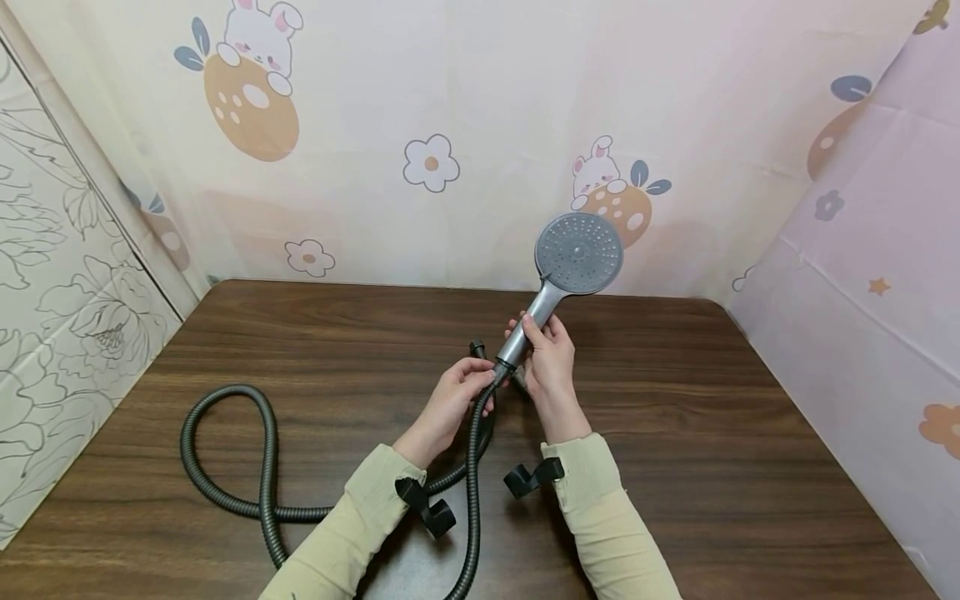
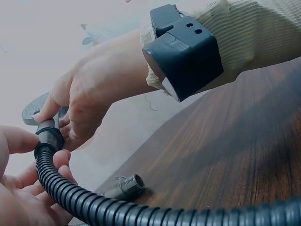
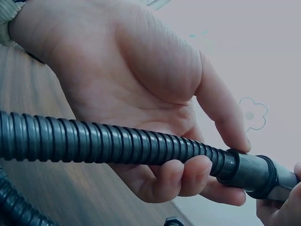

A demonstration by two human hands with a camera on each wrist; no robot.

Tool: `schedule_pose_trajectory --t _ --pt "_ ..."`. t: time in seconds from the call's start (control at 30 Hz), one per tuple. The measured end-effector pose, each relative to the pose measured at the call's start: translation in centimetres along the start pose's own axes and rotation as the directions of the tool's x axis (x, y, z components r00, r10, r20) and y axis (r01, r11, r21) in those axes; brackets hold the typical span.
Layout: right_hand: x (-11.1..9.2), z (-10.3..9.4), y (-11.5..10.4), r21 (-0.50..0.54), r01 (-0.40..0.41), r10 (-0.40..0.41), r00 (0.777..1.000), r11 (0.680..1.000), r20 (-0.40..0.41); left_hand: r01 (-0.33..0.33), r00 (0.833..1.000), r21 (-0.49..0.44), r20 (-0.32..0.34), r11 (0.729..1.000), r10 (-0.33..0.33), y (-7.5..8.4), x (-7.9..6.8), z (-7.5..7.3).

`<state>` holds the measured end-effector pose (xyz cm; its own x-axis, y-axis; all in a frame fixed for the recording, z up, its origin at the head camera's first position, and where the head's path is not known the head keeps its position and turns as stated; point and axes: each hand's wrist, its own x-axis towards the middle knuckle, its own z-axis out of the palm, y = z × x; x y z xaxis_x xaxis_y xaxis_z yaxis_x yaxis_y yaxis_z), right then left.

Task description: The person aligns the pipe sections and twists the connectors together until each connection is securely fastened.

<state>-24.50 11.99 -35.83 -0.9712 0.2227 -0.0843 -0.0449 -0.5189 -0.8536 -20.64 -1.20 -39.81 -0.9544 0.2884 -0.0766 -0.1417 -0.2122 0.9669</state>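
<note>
A grey shower head (image 1: 578, 253) is held up at a tilt above the table, its round spray face toward me. My right hand (image 1: 551, 365) grips its handle (image 1: 534, 321), thumb along the front. Just below, my left hand (image 1: 448, 402) pinches the connector (image 3: 251, 172) between the black ribbed hose (image 3: 113, 143) and the handle. In the right wrist view the left thumb presses on its upper side and the fingers curl underneath. The connector sits against the handle's end; whether it is threaded on, I cannot tell. From it, the hose hangs down toward me.
On the brown wooden table (image 1: 712, 450) the hose lies in a loop (image 1: 232, 392) at left. A grey threaded fitting (image 2: 131, 186) lies behind the hands. Black camera mounts (image 1: 426, 505) sit on both wrists. A patterned curtain (image 1: 450, 83) stands behind the table.
</note>
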Motion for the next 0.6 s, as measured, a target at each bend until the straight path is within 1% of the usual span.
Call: schedule_pose_trajectory --t 0.4,0.6 --pt "0.06 0.02 0.03 0.005 0.001 -0.001 1.000 1.000 -0.002 0.009 1.000 -0.010 -0.019 1.000 -0.009 0.11 0.01 0.14" --pt "0.01 0.01 0.10 0.004 0.001 -0.001 1.000 1.000 0.001 0.010 1.000 -0.011 -0.021 1.000 -0.010 0.00 0.14 -0.05"
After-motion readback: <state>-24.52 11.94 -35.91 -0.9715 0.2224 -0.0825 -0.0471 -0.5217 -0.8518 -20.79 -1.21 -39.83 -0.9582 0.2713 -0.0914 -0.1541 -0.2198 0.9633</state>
